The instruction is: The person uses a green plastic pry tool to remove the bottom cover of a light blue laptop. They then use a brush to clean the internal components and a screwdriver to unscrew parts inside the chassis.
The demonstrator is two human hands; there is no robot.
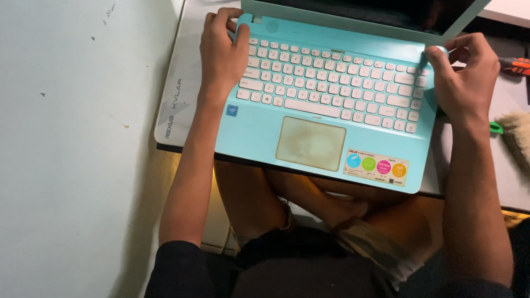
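Crossed legs (309, 204) sit nearest, w/ laptop (323, 118) overhanging desk edge (165, 132) above them. Left hand (223, 52) wraps the base's 11 o'clock corner, fingers curled over the hinge. Right hand (461, 77) pinches narrow at the 2 o'clock corner by the lid (359, 11). Looks like prying/checking hinge area; next move prob needs steady, even pressure both corners.

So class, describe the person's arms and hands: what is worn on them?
Both forearms are bare. The left hand and right hand wear no gloves; no rings or watch are visible. Dark sleeves cover only the upper arms.
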